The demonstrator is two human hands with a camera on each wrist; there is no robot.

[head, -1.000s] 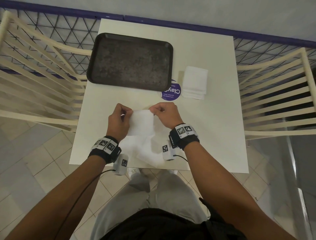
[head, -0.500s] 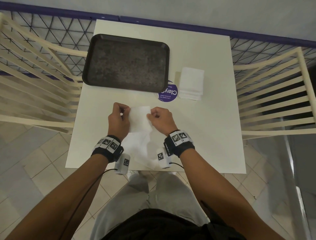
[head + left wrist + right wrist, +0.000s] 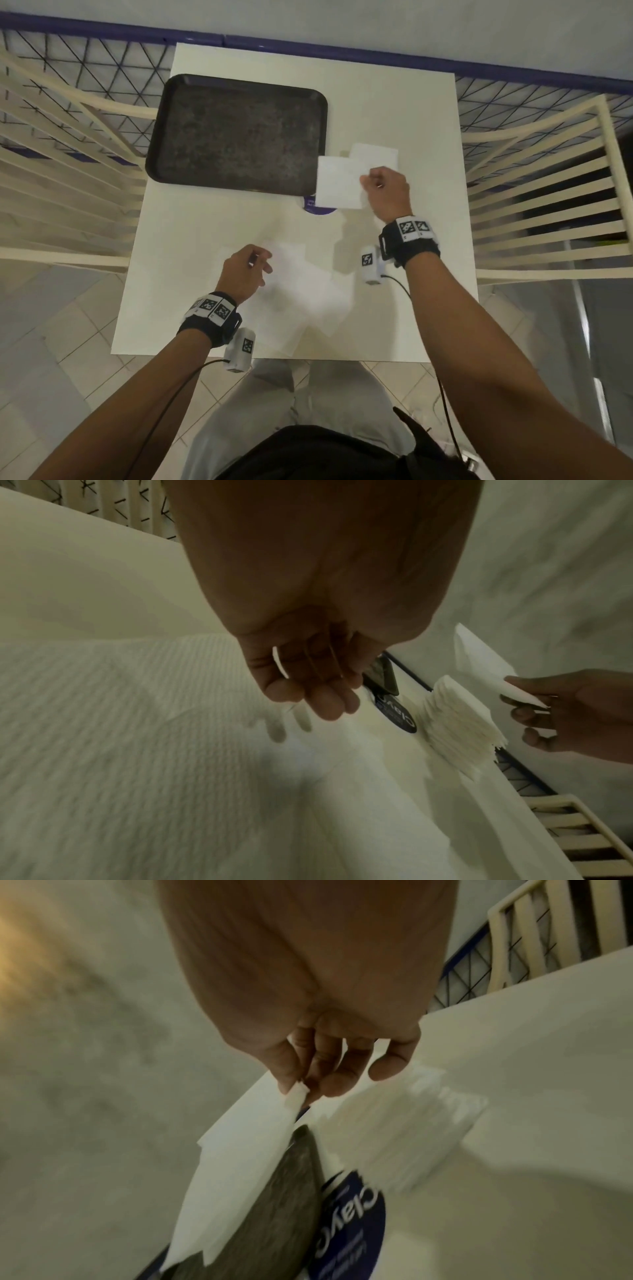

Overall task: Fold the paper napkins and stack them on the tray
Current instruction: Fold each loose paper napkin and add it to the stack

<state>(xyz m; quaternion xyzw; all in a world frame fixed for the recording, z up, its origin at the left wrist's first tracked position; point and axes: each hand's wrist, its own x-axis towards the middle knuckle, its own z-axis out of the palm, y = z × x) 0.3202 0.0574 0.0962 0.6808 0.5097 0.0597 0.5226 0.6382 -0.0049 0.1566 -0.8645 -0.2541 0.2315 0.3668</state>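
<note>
My right hand (image 3: 368, 180) pinches one corner of a folded white napkin (image 3: 337, 181) between thumb and fingertips (image 3: 291, 1085). The napkin hangs in the air just off the right edge of the dark tray (image 3: 239, 137), which holds nothing. Behind my right hand a stack of white napkins (image 3: 375, 154) lies on the table. My left hand (image 3: 262, 265) hovers with loosely curled fingers over the unfolded napkins (image 3: 301, 294) near the front edge and holds nothing (image 3: 308, 696). The left wrist view shows the held napkin (image 3: 486, 666) above the stack (image 3: 459, 723).
The white square table (image 3: 205, 222) carries a round purple sticker (image 3: 317, 210) below the tray's right corner. Cream slatted chairs (image 3: 548, 192) stand on both sides. A purple rail with black mesh (image 3: 342, 53) runs behind the table.
My right hand has carried the folded napkin from the front middle away to the right edge of the tray. My left hand has let go of it and stayed over the unfolded napkins.
</note>
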